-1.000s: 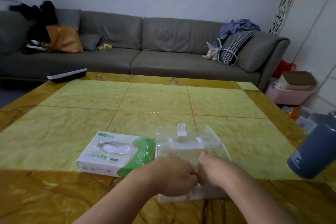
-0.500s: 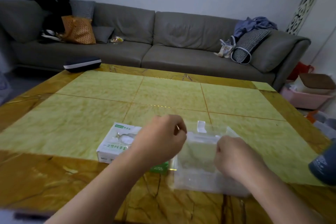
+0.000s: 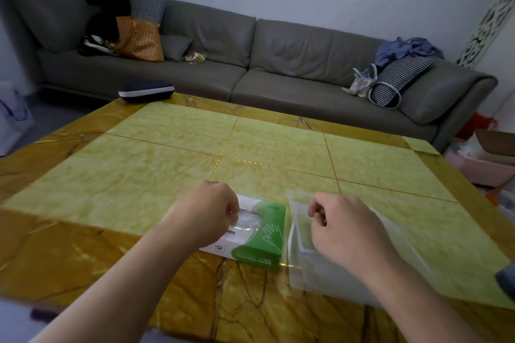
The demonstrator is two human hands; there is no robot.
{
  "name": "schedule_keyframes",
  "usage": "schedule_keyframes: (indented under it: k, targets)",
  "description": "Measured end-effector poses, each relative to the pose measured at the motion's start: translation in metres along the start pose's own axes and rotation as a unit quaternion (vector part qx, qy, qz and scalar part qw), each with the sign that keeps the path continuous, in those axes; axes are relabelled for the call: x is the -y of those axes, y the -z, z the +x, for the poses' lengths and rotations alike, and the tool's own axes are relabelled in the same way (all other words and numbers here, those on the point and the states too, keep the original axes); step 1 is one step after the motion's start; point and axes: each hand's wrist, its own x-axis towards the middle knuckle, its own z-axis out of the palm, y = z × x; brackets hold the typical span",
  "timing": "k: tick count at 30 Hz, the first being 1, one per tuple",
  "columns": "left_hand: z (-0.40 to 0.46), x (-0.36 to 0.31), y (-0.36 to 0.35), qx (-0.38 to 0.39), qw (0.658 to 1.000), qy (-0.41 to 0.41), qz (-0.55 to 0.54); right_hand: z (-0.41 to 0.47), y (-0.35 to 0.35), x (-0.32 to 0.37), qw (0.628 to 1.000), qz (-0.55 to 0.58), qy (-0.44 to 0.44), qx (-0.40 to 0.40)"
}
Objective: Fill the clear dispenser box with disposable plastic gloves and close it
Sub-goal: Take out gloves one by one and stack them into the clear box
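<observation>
- Resting on the yellow-green and amber marble-pattern table [image 3: 278, 142], near its front edge: white-and-green cardboard glove carton [image 3: 257, 237] and clear rectangular plastic dispenser box [image 3: 309, 270], side by side, the box just right of the carton.
- Left hand [image 3: 206, 211] sits over the carton's top opening, fingers curled; fingertips meet the clear plastic gloves [image 3: 248, 221] bunched in the opening. Appears to pinch them; blur prevents certainty.
- Right hand [image 3: 342, 228] hovers over the dispenser box with fingers curled in; cannot tell whether it grips the box or anything else.
- Dispenser box interior looks see-through down to the table surface.
- Behind the table: grey sofa [image 3: 250, 64] with an orange cushion [image 3: 139, 39]; a dark flat case [image 3: 145, 90] at the far left corner.
</observation>
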Motion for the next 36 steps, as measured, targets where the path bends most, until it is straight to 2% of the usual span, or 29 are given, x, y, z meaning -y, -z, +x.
schedule_keyframes:
  k: [5,9,11,14,16,21,28,32,33,36]
  targets:
    - [0.002,-0.004,-0.003,0.003,1.000,-0.003,0.010,0.004,-0.001,0.019,0.999,0.020,0.029,-0.008]
    - [0.003,-0.004,-0.001,-0.007,0.999,-0.013,-0.051,0.015,-0.007,0.038,0.996,0.031,0.088,0.011]
    - [0.002,-0.004,0.001,-0.010,0.996,-0.016,-0.087,0.023,-0.012,0.049,0.992,0.042,0.115,0.039]
    - [0.002,-0.001,0.003,-0.010,0.991,-0.021,-0.135,0.037,-0.021,0.063,0.985,0.087,0.083,0.121]
    - [0.001,0.000,0.001,0.004,0.988,-0.023,-0.152,0.044,-0.028,0.067,0.984,0.085,0.066,0.142]
    - [-0.002,0.010,-0.006,0.069,0.990,-0.005,-0.125,0.048,-0.034,0.065,0.982,0.126,0.043,0.134]
    - [0.000,0.007,-0.004,0.078,0.992,0.001,-0.094,0.045,-0.038,0.068,0.983,0.175,0.040,0.040]
    - [0.000,0.009,-0.004,0.080,0.990,-0.003,-0.117,0.044,-0.030,0.076,0.970,0.192,0.054,0.140]
    - [-0.001,0.009,-0.003,0.082,0.990,-0.004,-0.116,0.045,-0.030,0.077,0.972,0.177,0.062,0.141]
    - [0.000,0.009,-0.002,0.085,0.991,-0.002,-0.102,0.052,-0.039,0.076,0.985,0.153,0.053,0.061]
